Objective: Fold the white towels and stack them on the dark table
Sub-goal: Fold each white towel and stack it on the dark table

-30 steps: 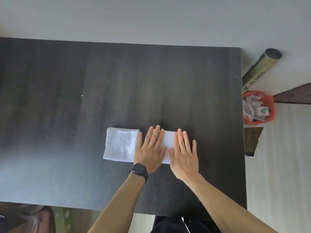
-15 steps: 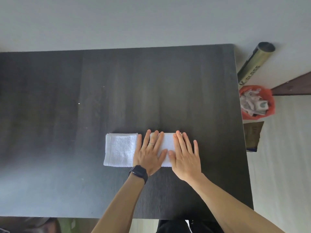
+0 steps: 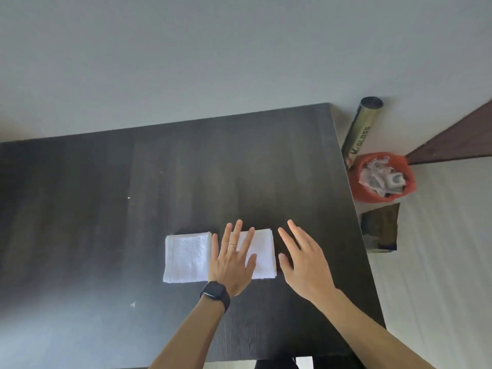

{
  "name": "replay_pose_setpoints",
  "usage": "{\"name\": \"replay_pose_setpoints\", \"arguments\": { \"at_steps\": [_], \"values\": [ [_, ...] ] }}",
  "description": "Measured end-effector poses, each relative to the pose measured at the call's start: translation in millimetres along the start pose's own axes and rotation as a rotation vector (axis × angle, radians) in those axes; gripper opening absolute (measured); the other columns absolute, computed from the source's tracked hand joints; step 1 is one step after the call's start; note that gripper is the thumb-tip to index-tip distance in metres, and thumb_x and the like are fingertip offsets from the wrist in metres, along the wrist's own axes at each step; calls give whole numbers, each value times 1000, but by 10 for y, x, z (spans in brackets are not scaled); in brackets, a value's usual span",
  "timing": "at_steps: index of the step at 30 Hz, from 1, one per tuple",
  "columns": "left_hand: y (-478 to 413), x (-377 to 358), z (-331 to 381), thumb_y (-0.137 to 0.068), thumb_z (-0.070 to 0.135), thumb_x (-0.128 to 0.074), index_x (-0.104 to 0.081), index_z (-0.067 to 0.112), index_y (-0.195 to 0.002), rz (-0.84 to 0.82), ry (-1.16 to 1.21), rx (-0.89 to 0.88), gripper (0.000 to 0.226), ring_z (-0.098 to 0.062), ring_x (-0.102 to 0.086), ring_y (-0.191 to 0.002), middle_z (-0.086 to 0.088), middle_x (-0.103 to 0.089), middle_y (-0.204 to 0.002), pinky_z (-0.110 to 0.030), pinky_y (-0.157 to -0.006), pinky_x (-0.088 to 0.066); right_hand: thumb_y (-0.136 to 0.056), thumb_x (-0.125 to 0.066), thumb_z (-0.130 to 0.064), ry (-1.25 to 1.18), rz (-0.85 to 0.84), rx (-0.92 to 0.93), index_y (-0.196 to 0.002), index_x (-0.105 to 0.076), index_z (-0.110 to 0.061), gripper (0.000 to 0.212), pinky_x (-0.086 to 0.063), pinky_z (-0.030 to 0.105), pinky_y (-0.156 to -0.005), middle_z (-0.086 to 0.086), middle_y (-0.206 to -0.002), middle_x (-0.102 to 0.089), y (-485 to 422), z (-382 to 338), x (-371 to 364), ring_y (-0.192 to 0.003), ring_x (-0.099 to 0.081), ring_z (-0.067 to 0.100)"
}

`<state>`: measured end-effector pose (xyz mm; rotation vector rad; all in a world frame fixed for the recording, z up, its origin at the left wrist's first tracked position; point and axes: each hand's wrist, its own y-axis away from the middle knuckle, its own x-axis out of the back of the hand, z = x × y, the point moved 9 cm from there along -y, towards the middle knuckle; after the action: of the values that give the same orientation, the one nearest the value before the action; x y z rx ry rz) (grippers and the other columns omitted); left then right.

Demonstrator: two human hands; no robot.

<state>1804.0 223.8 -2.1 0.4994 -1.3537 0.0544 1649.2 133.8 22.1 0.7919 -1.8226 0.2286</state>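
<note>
Slippage is the risk: the folded white towel (image 3: 186, 258), at lower centre of the frame on the dark bench (image 3: 106, 209), may spring open or skew if the left hand (image 3: 231, 265) lifts unevenly. That hand presses flat on its middle, fingers spread. The right hand (image 3: 303, 267) hovers straight-fingered just right of it, holding nothing.

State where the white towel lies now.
Head view: the white towel lies on the dark table near its front edge, partly under the left hand, the right hand just beyond its right end.
</note>
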Motion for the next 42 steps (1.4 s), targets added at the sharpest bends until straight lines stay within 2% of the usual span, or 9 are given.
{"name": "replay_pose_setpoints", "arguments": {
  "at_steps": [4,8,14,18,23,27,32,37,42],
  "values": [
    [49,320,785,-88,42,-61,-28,30,-155,-46,97,-29,76,-32,-25,-150,-6,-22,-164,-60,-113,-33,-94,-62,-33,-141,141,-144,-135,-61,-26,41,-39,42,-111,-2,-145,-55,489,668,752,-137,-49,24],
    [4,705,2179,-99,34,-44,-19,33,-157,-91,180,-242,63,-25,1,-154,0,-7,-167,-56,-123,-5,-98,-55,-30,-187,308,-256,-131,-64,-22,35,-36,38,-114,-4,-138,-60,1187,1489,1581,-136,-48,21],
    [214,1123,4694,-101,35,-42,-27,31,-155,-7,187,-595,56,-21,-10,-153,3,-25,-163,-46,-124,-9,-96,-61,-29,-128,666,-486,-125,-69,-23,32,-45,41,-107,-5,-127,-68,2761,2921,2799,-129,-53,23],
    [749,1178,6475,-98,37,-43,-30,31,-153,15,152,-820,56,-24,-24,-147,0,-37,-156,-42,-121,-17,-96,-48,-49,-106,886,-699,-127,-68,-32,41,-46,41,-106,-11,-129,-66,4135,3882,3474,-132,-51,18],
    [1649,1115,8552,-98,38,-49,-36,31,-151,-7,190,-1091,55,-19,-29,-146,-2,-38,-156,-39,-119,-23,-99,-53,-47,-56,1046,-917,-129,-66,-32,36,-44,40,-108,-12,-131,-65,5825,4847,3994,-131,-49,18],
    [2350,1180,9894,-97,38,-52,-42,29,-148,0,207,-1295,53,-19,-37,-141,-3,-43,-153,-38,-117,-30,-98,-54,-46,-18,1206,-1041,-126,-68,-29,36,-51,45,-99,-11,-125,-68,6959,5348,4263,-125,-52,21],
    [2904,1123,11148,-95,32,-54,-49,24,-144,-27,234,-1458,49,-21,-47,-133,-4,-49,-148,-38,-110,-39,-96,-44,-53,-15,1294,-1142,-128,-66,-31,45,-50,42,-98,-14,-126,-67,7893,6012,4402,-123,-54,20],
    [3144,730,12224,-95,28,-54,-51,22,-141,-90,202,-1531,47,-23,-54,-124,-3,-53,-143,-39,-103,-44,-96,-65,-33,-25,1332,-1253,-128,-67,-29,33,-46,31,-95,-10,-122,-69,8510,6823,4500,-119,-56,23],
    [3205,210,13421,-95,25,-51,-53,18,-136,-165,132,-1566,41,-27,-57,-119,-6,-57,-137,-40,-98,-46,-94,-66,-31,-78,1259,-1313,-132,-64,-28,38,-46,34,-97,-7,-124,-68,8941,7988,4669,-118,-55,26]
  ]
}}
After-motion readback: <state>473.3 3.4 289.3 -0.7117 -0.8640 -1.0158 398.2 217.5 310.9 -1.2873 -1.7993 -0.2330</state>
